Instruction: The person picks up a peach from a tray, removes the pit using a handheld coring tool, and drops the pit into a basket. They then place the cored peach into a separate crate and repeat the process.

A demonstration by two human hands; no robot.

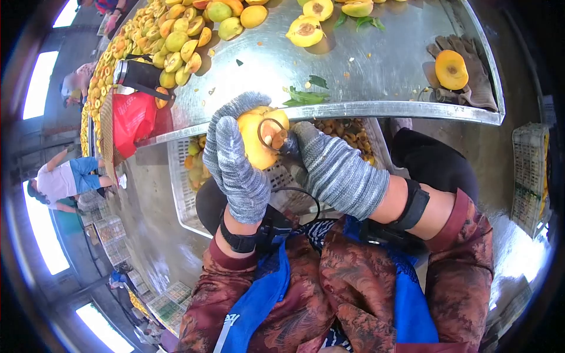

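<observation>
A yellow peach half [254, 136] is in my gloved left hand [238, 162], whose fingers wrap round its left and far sides, over a crate. My gloved right hand [338, 167] grips a dark-handled pitting tool [289, 145]. The tool's thin metal ring lies against the cut face, around the brownish pit area. My right fingertips are partly hidden behind the handle. The near edge of the metal table [376, 109] runs just beyond both hands.
Many peaches [176, 41] are heaped at the table's far left, beside a black cylinder [138, 75] and a red bag [132, 120]. A peach half [451, 69] rests on gloves at the right. Below my hands is a white crate [187, 203]. A person [67, 179] stands at the left.
</observation>
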